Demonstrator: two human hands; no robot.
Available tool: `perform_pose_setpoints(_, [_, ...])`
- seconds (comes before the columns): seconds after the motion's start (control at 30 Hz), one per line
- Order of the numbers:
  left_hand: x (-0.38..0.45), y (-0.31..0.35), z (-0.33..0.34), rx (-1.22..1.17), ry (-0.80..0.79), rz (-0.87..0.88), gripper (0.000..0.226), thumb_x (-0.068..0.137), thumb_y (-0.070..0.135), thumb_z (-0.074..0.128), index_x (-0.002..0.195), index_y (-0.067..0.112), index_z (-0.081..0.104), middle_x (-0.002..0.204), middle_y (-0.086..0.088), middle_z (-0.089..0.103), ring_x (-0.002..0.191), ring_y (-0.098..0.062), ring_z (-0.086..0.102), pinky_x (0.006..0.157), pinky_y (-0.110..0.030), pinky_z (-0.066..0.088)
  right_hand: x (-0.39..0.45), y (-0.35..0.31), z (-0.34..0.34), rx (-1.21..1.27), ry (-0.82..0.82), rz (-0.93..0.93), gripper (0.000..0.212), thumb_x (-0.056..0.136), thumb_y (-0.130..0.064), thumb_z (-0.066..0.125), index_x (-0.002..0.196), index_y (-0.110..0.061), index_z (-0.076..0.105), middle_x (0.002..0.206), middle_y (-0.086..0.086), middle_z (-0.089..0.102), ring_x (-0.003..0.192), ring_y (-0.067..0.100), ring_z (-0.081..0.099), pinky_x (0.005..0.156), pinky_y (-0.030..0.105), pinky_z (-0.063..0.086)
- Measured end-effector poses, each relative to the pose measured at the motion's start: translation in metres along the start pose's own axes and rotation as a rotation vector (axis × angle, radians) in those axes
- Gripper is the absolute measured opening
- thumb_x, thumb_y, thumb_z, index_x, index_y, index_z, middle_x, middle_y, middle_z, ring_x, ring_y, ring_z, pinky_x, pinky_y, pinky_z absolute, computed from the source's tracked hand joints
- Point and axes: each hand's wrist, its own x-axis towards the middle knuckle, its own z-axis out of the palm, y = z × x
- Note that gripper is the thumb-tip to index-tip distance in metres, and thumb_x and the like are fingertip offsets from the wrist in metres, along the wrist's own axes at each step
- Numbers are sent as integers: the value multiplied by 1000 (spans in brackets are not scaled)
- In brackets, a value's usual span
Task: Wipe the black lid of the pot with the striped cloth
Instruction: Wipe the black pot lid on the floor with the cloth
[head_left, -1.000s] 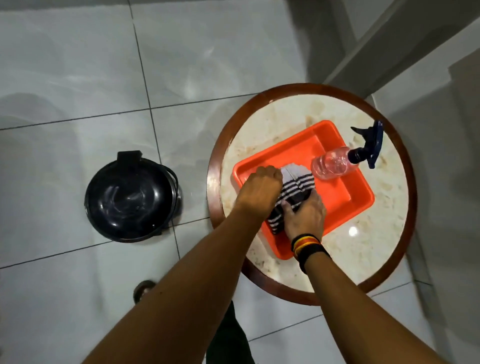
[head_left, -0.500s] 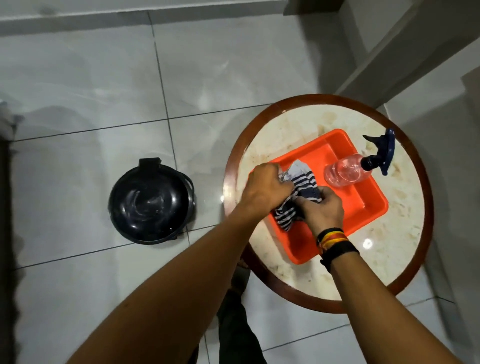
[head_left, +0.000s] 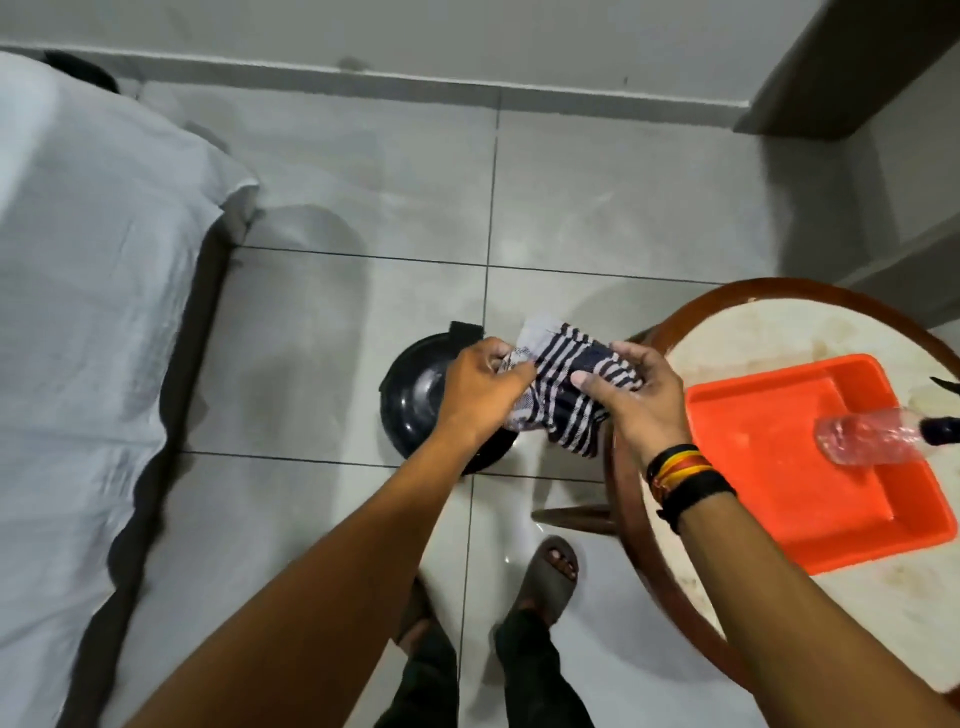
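Observation:
The striped cloth (head_left: 563, 387), dark blue and white, is bunched between both my hands in the air. My left hand (head_left: 480, 395) grips its left end and my right hand (head_left: 636, 402) holds its right side. Directly beneath them, on the tiled floor, stands the pot with its shiny black lid (head_left: 418, 397); my left hand and forearm hide the lid's right part. A black handle (head_left: 466, 330) shows at the pot's far rim.
A round marble-topped table with a wooden rim (head_left: 631, 519) stands at right, carrying an orange tray (head_left: 769, 467) and a clear spray bottle (head_left: 862, 441). A bed with a white sheet (head_left: 88, 312) fills the left. My sandalled feet (head_left: 550, 571) are below.
Both hands lifted the striped cloth out of the orange tray and carried it left, off the table, to above the pot lid. The view swung left, bringing the bed in.

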Motion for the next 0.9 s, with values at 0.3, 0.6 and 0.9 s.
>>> perform_pose_setpoints(0.3, [31,-154,-28,-75,86,-258,29,89,23,81,113,13,69,102,-5,77,82,-11,75,63,-20,60,50,83,119,-425,-87,19,67,71,-9,87,128,-18,54,107,3,61,100,23,64,93,39,57])
perform_pose_setpoints(0.6, [78,-261,-21,300,313,-71,19,101,34,62,105,17,68,103,-2,70,92,-19,69,81,-37,62,105,172,185,-707,-49,-76,64,84,-17,73,142,-13,45,146,13,47,137,34,46,117,44,38])
perform_pose_setpoints(0.9, [125,-312,-67,333,494,-80,38,111,14,39,144,10,57,143,-14,55,132,-29,54,109,-29,39,75,225,244,-946,-7,-83,93,98,-59,40,160,-3,-1,169,21,-10,158,35,-9,125,62,2])
